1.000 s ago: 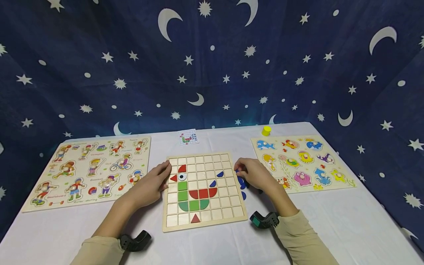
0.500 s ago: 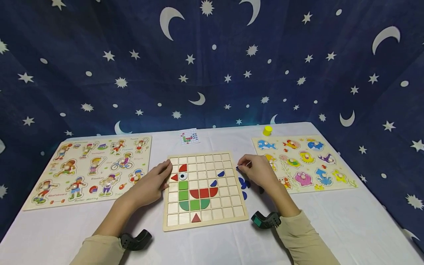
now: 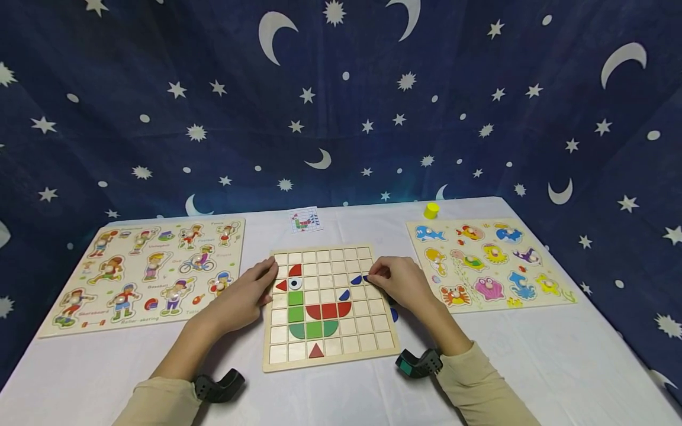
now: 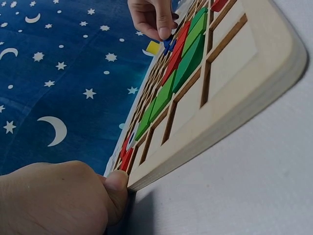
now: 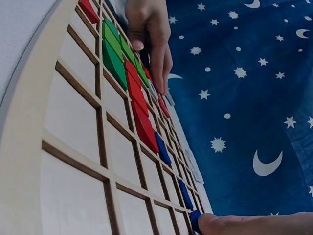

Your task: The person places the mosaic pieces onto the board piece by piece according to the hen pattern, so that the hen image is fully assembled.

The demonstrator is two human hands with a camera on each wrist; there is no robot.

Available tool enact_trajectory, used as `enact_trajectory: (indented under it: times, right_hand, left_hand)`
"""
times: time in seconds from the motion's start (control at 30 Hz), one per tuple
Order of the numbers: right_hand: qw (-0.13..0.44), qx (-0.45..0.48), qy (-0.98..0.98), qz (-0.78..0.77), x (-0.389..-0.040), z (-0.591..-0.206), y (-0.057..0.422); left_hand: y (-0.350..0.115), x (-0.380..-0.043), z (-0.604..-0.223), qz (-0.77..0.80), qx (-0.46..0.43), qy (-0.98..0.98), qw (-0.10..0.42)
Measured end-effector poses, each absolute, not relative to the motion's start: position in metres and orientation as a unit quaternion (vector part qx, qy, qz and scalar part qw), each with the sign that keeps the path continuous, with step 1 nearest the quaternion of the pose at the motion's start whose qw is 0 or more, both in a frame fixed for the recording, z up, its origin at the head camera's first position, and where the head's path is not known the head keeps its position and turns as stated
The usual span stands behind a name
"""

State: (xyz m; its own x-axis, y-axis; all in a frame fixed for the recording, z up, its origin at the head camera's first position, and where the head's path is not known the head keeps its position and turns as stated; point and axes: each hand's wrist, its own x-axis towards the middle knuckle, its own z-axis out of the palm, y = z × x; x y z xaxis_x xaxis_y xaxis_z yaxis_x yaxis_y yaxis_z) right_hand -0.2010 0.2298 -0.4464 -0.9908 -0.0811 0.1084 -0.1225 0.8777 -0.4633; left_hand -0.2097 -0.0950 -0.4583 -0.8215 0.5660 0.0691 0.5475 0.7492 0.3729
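A wooden grid board [image 3: 341,357] lies flat in front of me, bearing a bird figure of red and green tiles with a round eye tile [image 3: 295,283]. My left hand [image 3: 247,296] rests against its left edge, fingers nearly straight, thumb at the rim. Between thumb and fingertips my right hand [image 3: 402,284] pinches a small blue tile [image 3: 366,278] over the right-hand columns. Close beside that sits a blue half-round tile [image 3: 356,280] in a cell, with another blue tile [image 3: 344,294] lower left of it. In the right wrist view, the pinched blue piece [image 5: 195,221] shows at a fingertip.
Loose blue tiles [image 3: 394,315] lie right of the board, partly hidden by my right hand. A pattern card [image 3: 305,220] is behind the board. A sports puzzle [image 3: 144,278] lies left, a sea-animal puzzle [image 3: 487,266] right, with a yellow cylinder [image 3: 431,210] behind it.
My right hand has lifted a blue tile from the loose ones beside the board and carried it left over the board's right columns. The left hand stays at the left edge.
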Motion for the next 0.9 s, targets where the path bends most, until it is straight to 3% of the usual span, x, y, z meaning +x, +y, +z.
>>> enact_trajectory:
  times: [0.9]
  right_hand:
    - [0.021,0.051,-0.975,0.215,-0.2013,-0.4444,0.2299]
  left_hand:
    - [-0.0952,-0.2103,-0.4582,0.19,0.299,0.935,0.027]
